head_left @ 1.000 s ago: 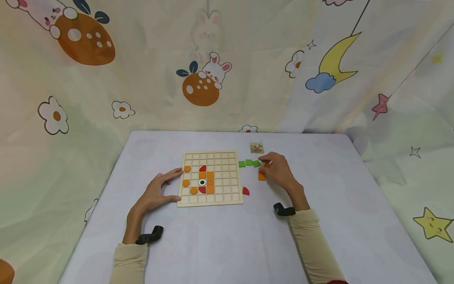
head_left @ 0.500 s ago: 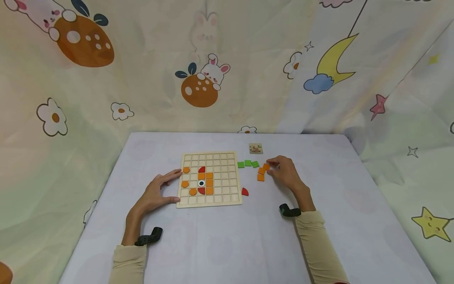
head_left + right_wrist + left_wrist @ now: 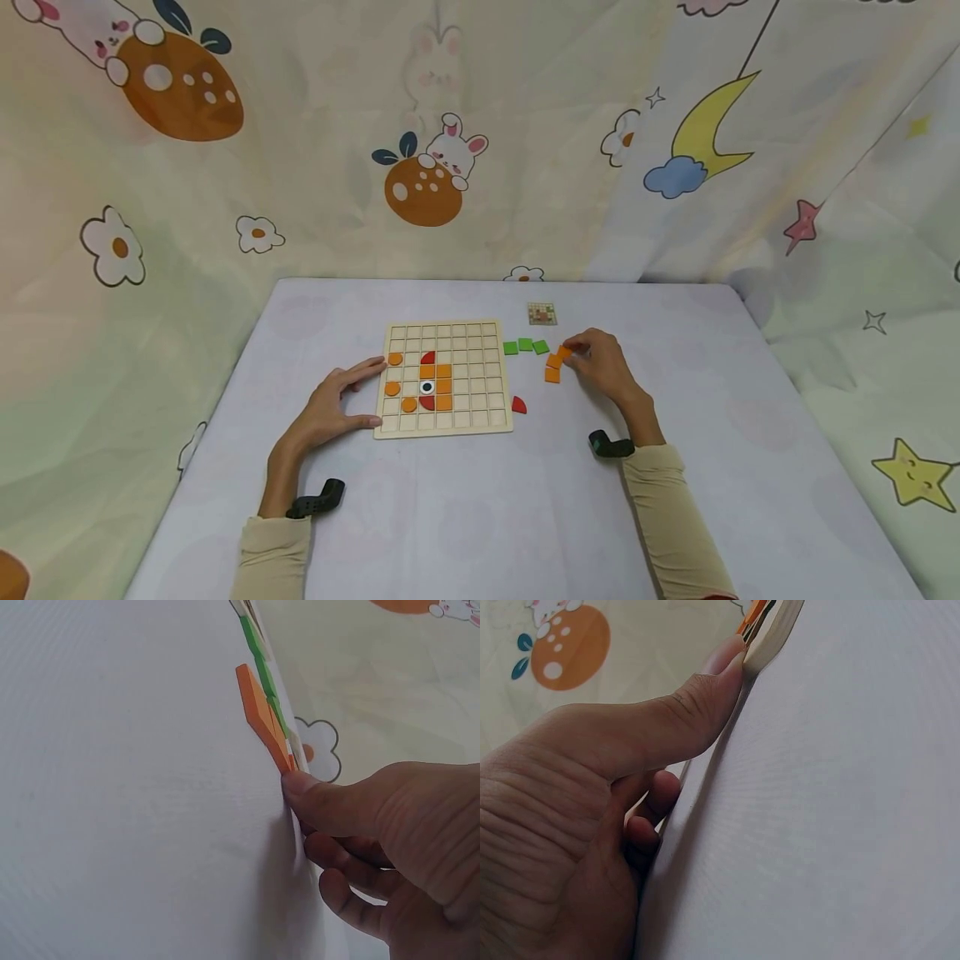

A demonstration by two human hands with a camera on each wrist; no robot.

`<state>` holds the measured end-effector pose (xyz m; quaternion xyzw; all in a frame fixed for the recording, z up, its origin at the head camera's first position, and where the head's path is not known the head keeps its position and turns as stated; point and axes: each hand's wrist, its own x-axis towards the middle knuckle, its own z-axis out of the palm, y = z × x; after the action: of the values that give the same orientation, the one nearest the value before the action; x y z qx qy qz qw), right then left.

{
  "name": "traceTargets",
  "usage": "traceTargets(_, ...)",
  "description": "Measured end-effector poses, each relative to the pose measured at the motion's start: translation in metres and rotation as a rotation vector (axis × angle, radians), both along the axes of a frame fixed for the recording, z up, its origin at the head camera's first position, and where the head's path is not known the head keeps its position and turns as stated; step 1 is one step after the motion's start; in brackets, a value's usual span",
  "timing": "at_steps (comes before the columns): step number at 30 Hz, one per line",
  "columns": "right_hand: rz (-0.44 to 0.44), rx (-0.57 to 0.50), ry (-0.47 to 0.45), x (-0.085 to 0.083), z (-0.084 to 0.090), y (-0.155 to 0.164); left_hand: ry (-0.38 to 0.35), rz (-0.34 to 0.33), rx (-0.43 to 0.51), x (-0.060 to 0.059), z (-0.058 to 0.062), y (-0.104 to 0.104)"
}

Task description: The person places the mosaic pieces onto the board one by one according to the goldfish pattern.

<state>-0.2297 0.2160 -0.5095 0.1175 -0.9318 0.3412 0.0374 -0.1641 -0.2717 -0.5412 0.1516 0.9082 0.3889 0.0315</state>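
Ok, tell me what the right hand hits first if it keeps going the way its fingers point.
The right hand points left at the loose orange squares; its fingertips already touch the nearest one. Beyond lie the green squares, then probably the wooden grid board.

Small pattern card (image 3: 542, 313) lying near tabletop (image 3: 480, 517) far edge; cartoon bunny-and-moon curtain (image 3: 450, 142) hanging behind tabletop.
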Motion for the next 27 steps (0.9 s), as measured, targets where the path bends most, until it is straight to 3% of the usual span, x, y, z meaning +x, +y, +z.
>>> traceTargets(14, -0.055, 0.0, 0.05, 0.001, 0.001, 0.004, -0.012, 0.005, 0.022, 0.001, -0.001, 0.001)
traceTargets(27, 0.014, -0.073, 0.027, 0.0, 0.008, -0.018, -0.005, 0.008, 0.009, -0.001, -0.002, 0.0)
